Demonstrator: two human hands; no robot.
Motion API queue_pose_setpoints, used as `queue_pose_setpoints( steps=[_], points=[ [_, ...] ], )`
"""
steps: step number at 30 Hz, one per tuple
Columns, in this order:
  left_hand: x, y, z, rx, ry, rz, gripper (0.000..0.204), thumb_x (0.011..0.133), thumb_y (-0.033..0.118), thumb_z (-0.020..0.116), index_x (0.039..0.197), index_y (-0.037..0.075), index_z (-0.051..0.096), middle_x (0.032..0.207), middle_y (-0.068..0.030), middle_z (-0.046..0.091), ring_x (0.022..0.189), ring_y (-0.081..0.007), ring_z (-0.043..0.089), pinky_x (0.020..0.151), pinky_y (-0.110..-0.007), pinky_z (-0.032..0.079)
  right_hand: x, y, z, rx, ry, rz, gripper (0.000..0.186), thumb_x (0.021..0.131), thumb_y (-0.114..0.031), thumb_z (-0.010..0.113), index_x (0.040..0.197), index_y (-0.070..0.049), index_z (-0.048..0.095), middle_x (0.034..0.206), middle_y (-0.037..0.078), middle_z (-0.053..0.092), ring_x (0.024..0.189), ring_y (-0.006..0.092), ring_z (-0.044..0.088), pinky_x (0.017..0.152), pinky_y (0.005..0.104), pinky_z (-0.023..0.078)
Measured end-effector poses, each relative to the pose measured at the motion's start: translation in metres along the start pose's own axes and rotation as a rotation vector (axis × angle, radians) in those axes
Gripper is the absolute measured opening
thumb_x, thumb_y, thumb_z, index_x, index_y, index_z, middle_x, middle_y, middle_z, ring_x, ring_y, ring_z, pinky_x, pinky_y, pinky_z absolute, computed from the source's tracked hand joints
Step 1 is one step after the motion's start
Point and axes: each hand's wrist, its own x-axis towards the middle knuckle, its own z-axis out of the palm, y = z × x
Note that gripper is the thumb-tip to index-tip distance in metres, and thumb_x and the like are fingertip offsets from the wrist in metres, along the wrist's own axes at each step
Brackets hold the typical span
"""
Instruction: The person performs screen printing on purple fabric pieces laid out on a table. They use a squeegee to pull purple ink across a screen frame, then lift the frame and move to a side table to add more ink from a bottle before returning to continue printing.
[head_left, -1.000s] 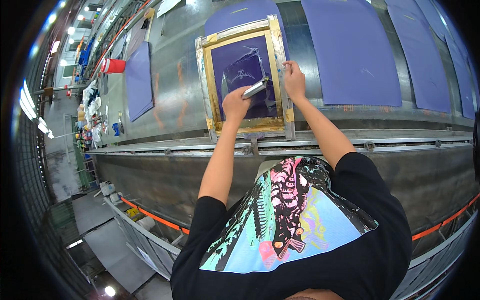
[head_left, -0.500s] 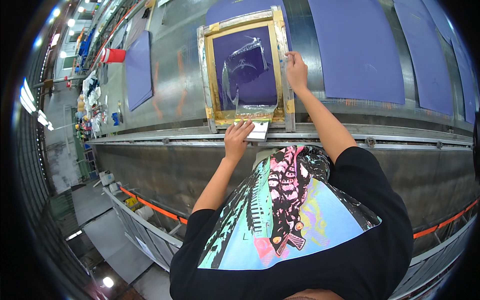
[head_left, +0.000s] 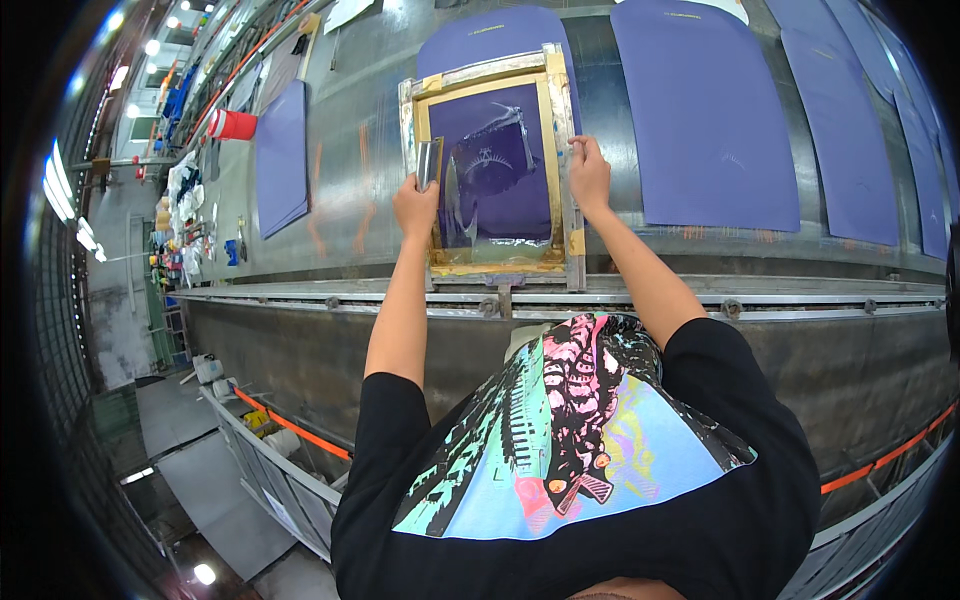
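A screen printing frame (head_left: 487, 72) with a wooden rim and yellowed tape lies on a purple sheet (head_left: 497, 36). Clear, wet-looking ink or paste (head_left: 487, 198) streaks its dark mesh, and a faint arched motif shows through. My left hand (head_left: 416, 208) is closed around a squeegee (head_left: 430, 164) with a metal holder, tilted up over the frame's left side. At the opposite side, my right hand (head_left: 590, 172) has its fingers curled at the outer edge of the frame, pinching it.
More purple sheets (head_left: 705, 130) lie on the long metal table to the right. Farther left are a purple stack (head_left: 283, 160) and a red bucket (head_left: 233, 125). A metal rail (head_left: 660, 300) runs along the near table edge.
My left hand has carried the squeegee from the frame's near end up to its left side, turning it upright. The right hand stays at the frame's right edge. My view has shifted slightly.
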Motion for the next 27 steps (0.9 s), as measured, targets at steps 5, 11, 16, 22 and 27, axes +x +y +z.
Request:
queue_pose_setpoints(
  steps=[5, 11, 16, 22, 27],
  points=[
    [0.002, 0.005, 0.004, 0.078, -0.09, 0.071, 0.028, 0.079, 0.024, 0.074, 0.105, 0.014, 0.078, 0.085, -0.0182, 0.073, 0.083, -0.0411, 0.071, 0.074, -0.05, 0.054, 0.002, 0.002, -0.002, 0.023, 0.011, -0.01, 0.021, 0.107, -0.024, 0.052, 0.113, -0.011, 0.067, 0.071, 0.019, 0.067, 0.072, 0.0437, 0.068, 0.067, 0.0527, 0.048],
    [-0.071, -0.004, -0.005, 0.028, -0.109, 0.04, 0.039, 0.079, 0.016, 0.071, 0.116, 0.023, 0.079, 0.095, -0.0129, 0.076, 0.09, -0.038, 0.072, 0.079, -0.047, 0.056, 0.002, 0.006, -0.001, 0.051, 0.019, 0.009, 0.02, 0.107, -0.023, 0.052, 0.112, -0.011, 0.067, 0.068, 0.019, 0.065, 0.07, 0.0433, 0.067, 0.065, 0.0529, 0.047],
    [-0.127, -0.005, -0.002, -0.125, -0.105, 0.405, 0.049, 0.075, -0.002, 0.07, 0.118, 0.021, 0.078, 0.121, -0.0021, 0.077, 0.112, -0.0248, 0.072, 0.085, -0.04, 0.054, 0.002, 0.003, -0.003, 0.053, 0.006, 0.01, 0.02, 0.106, -0.022, 0.052, 0.111, -0.01, 0.067, 0.067, 0.02, 0.064, 0.068, 0.0431, 0.066, 0.064, 0.0523, 0.046],
    [-0.158, -0.001, -0.011, -0.043, -0.169, 0.537, 0.056, 0.072, -0.003, 0.071, 0.123, 0.02, 0.075, 0.13, 0.0007, 0.073, 0.124, -0.0247, 0.067, 0.098, -0.041, 0.05, 0.003, 0.009, -0.002, 0.039, 0.009, -0.027, 0.021, 0.107, -0.022, 0.051, 0.113, -0.01, 0.067, 0.067, 0.019, 0.064, 0.068, 0.0418, 0.067, 0.065, 0.052, 0.047],
    [-0.189, -0.02, -0.012, 0.005, -0.247, 0.712, 0.059, 0.072, -0.007, 0.069, 0.125, 0.018, 0.073, 0.135, -0.001, 0.071, 0.128, -0.027, 0.064, 0.104, -0.046, 0.05, 0.005, 0.008, -0.002, 0.046, -0.005, 0.017, 0.022, 0.107, -0.023, 0.05, 0.113, -0.01, 0.067, 0.07, 0.019, 0.066, 0.071, 0.0416, 0.068, 0.066, 0.0513, 0.048]
  ],
)
